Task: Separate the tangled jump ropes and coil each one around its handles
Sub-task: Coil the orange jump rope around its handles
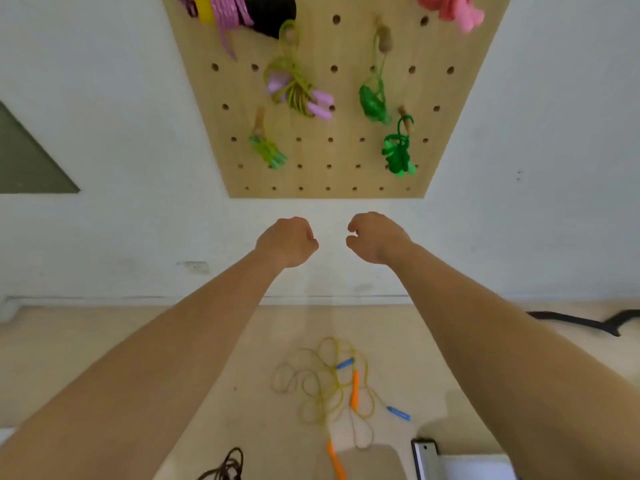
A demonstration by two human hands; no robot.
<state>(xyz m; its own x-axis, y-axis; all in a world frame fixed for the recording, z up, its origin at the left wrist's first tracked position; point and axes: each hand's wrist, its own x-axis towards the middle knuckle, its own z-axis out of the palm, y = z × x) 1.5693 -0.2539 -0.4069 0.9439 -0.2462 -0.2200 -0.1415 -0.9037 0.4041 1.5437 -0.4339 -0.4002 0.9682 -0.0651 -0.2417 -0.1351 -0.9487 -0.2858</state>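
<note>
A tangle of thin yellow and tan jump ropes [323,386] lies on the pale floor below my arms. Two orange handles [354,389] and two blue handles [398,413] stick out of it. Both my arms are stretched forward at chest height, well above the ropes. My left hand [287,241] is curled into a fist with nothing visible in it. My right hand [375,237] has its fingers curled inward, also with nothing visible in it. The hands are a short gap apart, in front of the white wall.
A wooden pegboard [346,168] on the wall holds several coiled ropes: yellow-green with pink handles [298,91], green ones [398,154], pink ones at the top. A dark brown rope [225,465] lies at the bottom left; a black cable [588,322] at right; a metal-edged object [426,459] at bottom right.
</note>
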